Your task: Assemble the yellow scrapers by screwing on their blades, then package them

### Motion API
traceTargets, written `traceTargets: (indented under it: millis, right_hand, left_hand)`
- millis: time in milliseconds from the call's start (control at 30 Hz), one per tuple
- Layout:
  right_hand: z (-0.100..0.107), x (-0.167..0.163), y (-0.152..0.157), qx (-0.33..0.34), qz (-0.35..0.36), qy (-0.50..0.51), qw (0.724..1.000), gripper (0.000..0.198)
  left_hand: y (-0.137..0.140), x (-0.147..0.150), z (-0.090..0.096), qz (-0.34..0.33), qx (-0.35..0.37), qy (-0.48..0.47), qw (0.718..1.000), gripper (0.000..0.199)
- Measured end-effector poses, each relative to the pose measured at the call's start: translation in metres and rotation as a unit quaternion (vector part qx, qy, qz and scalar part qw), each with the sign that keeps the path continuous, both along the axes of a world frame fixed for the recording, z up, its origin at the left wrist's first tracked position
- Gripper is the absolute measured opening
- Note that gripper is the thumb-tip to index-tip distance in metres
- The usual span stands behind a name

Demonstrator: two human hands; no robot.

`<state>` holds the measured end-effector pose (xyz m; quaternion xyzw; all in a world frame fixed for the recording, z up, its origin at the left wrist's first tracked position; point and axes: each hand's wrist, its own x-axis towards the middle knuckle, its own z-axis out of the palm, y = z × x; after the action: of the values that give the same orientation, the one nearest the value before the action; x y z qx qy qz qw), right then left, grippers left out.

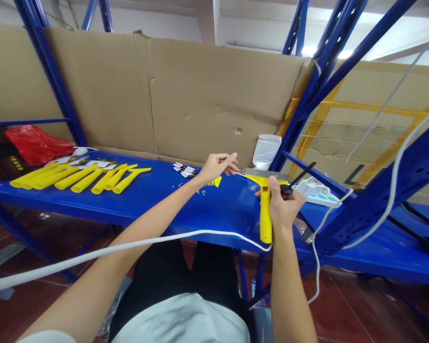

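Observation:
My right hand (284,205) is closed around a yellow scraper (265,214), its handle pointing down and a flat metal blade across its top. A black screwdriver (289,189) is tucked in the same hand, its dark shaft slanting up to the right. Just left of the blade, my left hand (218,167) hovers over the bench with its fingers curled together; anything pinched in them is too small to make out. Below that hand lie small yellow pieces (216,181), partly hidden. Tiny bits (203,192) are scattered nearby, beside a stack of black-and-white blades (184,170).
Several yellow handles (82,180) lie in a row on the left of the blue bench (200,214). A red bag (39,143) sits behind them. A white cable (157,238) crosses in front of me. Blue rack posts (300,109) and cardboard (214,95) stand behind.

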<state>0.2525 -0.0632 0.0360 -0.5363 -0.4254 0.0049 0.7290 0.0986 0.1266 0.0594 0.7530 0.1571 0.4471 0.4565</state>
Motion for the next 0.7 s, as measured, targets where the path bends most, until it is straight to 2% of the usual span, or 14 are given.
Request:
traceTargets:
  millis: [67,100,167,200,367,467,700]
  right_hand:
    - [-0.002,0.003,0.001,0.024,-0.011,0.026,0.999,0.061]
    - [-0.003,0.004,0.002,0.031,-0.015,0.035,0.999,0.061]
    - [-0.005,0.006,0.004,0.041,-0.018,0.045,0.998,0.062]
    - [-0.005,0.007,0.004,0.045,-0.015,0.047,0.998,0.062]
    - [-0.003,0.006,0.001,0.049,0.006,0.032,0.998,0.059]
    - [-0.002,0.006,-0.001,0.044,0.010,0.024,0.999,0.060]
    - [-0.003,0.006,0.000,0.027,-0.014,0.029,0.999,0.061]
  left_hand:
    - [0.017,-0.007,-0.005,0.090,0.084,0.120,0.985,0.046]
    - [0.024,-0.010,-0.009,0.132,0.136,0.193,0.963,0.036]
    - [0.033,-0.016,-0.017,0.161,0.172,0.266,0.935,0.018]
    - [0.035,-0.017,-0.022,0.164,0.181,0.291,0.925,0.016]
    - [0.037,-0.018,-0.037,0.160,0.204,0.385,0.886,0.036]
    - [0.037,-0.017,-0.039,0.163,0.215,0.423,0.865,0.040]
    - [0.037,-0.016,-0.036,0.167,0.236,0.455,0.842,0.051]
